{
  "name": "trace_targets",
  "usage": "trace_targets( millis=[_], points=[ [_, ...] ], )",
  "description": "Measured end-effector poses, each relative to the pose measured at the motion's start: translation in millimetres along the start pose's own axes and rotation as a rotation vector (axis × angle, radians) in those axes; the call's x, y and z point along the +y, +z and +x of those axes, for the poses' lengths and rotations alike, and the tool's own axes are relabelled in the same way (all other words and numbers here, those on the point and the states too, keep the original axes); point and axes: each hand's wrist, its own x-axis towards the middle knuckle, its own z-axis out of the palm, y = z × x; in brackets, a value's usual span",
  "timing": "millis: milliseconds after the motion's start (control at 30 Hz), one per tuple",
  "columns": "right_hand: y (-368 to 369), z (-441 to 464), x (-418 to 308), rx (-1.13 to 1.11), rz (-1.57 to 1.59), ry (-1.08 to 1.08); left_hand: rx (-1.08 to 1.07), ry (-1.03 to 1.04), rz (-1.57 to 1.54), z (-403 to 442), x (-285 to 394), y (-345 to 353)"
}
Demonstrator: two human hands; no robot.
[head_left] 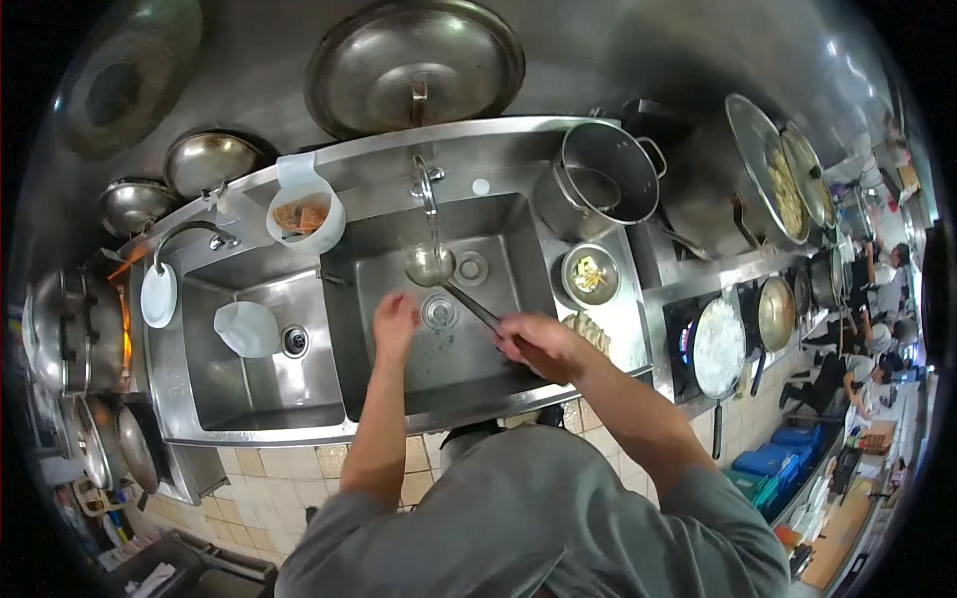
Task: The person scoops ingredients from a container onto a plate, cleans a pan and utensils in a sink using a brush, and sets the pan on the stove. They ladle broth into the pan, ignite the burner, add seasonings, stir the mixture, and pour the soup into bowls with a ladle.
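My right hand (543,345) is closed around the handle of a metal ladle (473,305). The ladle's round bowl lies under the faucet (426,189), and a stream of water runs down into it. Below is the large steel sink basin (503,244) with its drain. Over the left part of that basin is my left hand (397,317), near the ladle's bowl but apart from it. Its fingers are blurred, so their shape is unclear.
A white pitcher (327,234) with scrubbers inside stands behind the sink. Another white plastic container (246,330) lies in the left basin. To the right are a deep pot (638,194), a small bowl of chopped food (590,276) and a pan (719,349) on a burner. Other people are far right.
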Motion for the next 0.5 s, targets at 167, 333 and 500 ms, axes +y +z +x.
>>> trace_targets(
  millis=[167, 333, 500],
  points=[
    [6.1, -64.0, 25.7, 0.140, -1.607, -0.271, -0.311, 0.295, 0.498, 98.3, 83.2, 81.4],
    [-53.4, -137.2, 64.2, 0.682, -1.751, -0.060, -0.093, 0.591, 1.320, 192.1, 58.6, 121.1],
    [-90.4, -285.0, 152.2, 0.992, -1.486, -0.044, -0.015, 0.741, 1.468, 210.0, 30.3, 124.3]
  ],
)
